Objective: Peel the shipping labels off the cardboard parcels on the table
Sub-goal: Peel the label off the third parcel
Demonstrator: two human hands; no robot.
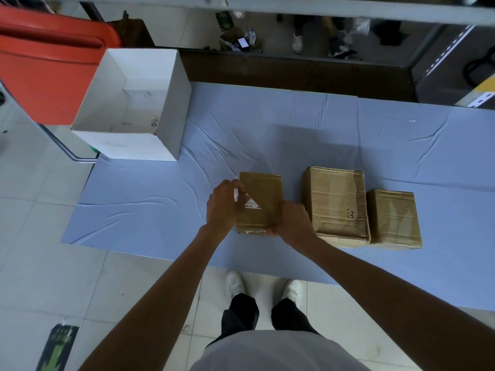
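Three brown cardboard parcels stand in a row on the blue-covered table [294, 135]. On top of the left parcel [263, 190] lies a white shipping label [251, 203], partly lifted at its left side. My left hand [226, 203] pinches the label's lifted edge. My right hand [293, 219] grips the near right corner of that parcel. The middle parcel [336, 204] is the largest and has torn tape. The right parcel [393, 218] is smaller and touches it. No labels show on those two.
An open white box [171, 103] stands at the table's far left corner, with a red bin [40, 62] behind it. Bare blue cloth stretches behind and to the left of the parcels. My feet are at the table's near edge.
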